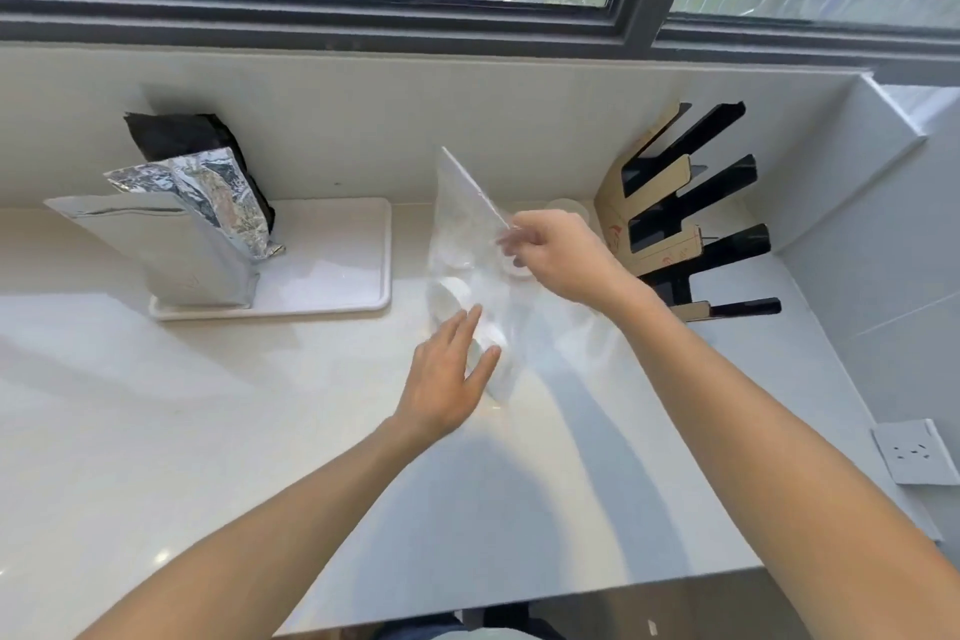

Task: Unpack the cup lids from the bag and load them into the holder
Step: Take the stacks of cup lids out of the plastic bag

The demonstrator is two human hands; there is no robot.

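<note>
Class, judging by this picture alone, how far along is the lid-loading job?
Done: nothing visibly loaded; the holder shows no lids. In hand: the right hand pinches the clear bag while the left hand rests against the lids inside. Left: unbagging and loading them.

Clear bag, black holder

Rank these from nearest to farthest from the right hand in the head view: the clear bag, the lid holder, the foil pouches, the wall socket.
1. Clear bag: pinched by the right hand itself.
2. Lid holder: just right of the hand, against the wall.
3. Foil pouches: far left, on the white tray.
4. Wall socket: low on the right wall.
</note>
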